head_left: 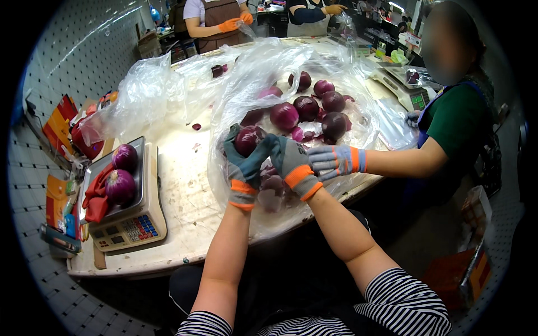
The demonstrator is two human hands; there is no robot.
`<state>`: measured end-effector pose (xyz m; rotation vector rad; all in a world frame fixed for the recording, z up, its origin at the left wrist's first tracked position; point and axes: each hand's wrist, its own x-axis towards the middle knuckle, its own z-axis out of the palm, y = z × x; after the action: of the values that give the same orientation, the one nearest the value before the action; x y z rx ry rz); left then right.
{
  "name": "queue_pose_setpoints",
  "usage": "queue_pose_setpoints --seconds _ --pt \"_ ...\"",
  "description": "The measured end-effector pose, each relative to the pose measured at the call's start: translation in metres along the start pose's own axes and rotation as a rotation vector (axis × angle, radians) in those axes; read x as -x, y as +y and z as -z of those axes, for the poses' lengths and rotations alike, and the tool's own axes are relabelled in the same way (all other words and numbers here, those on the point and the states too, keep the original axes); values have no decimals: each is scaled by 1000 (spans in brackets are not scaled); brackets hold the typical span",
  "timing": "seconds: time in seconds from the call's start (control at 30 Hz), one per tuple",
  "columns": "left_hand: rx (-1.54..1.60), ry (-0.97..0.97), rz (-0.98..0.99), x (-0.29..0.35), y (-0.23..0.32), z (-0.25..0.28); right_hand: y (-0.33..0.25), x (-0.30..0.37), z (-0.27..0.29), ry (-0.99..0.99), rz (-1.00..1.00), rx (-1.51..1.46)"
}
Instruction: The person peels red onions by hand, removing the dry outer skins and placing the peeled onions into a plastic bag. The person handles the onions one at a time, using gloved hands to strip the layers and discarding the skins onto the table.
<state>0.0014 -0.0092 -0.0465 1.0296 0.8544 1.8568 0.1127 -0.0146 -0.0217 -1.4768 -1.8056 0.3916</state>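
My left hand, in a grey-green glove with an orange-banded cuff, is wrapped round a red onion above the clear plastic bag. My right hand, gloved alike, has its fingers curled against the onion's right side; its fingertips are partly hidden. Several more red onions lie just beyond my hands on the opened bag, with loose purple skins among them. A co-worker's gloved hand reaches in from the right, close beside my right hand.
At the left stands a scale with two red onions and a red cloth-like item on its tray. Another scale is at the far right of the table. A co-worker stands at the right; others work across the table.
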Motion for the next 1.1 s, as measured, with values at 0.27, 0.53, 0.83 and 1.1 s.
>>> queue_pose_setpoints --seconds 0.27,0.53,0.83,1.1 --pt "-9 12 -35 -4 -7 0 3 -4 -4 -67 -110 -211" --pt "-342 68 -228 -9 -22 9 -3 -7 1 -164 -241 -241" --pt "120 8 -38 12 9 -14 23 -17 -4 -155 -410 -663" --pt "74 -79 -65 7 -13 3 -2 -8 39 -216 -356 -948"
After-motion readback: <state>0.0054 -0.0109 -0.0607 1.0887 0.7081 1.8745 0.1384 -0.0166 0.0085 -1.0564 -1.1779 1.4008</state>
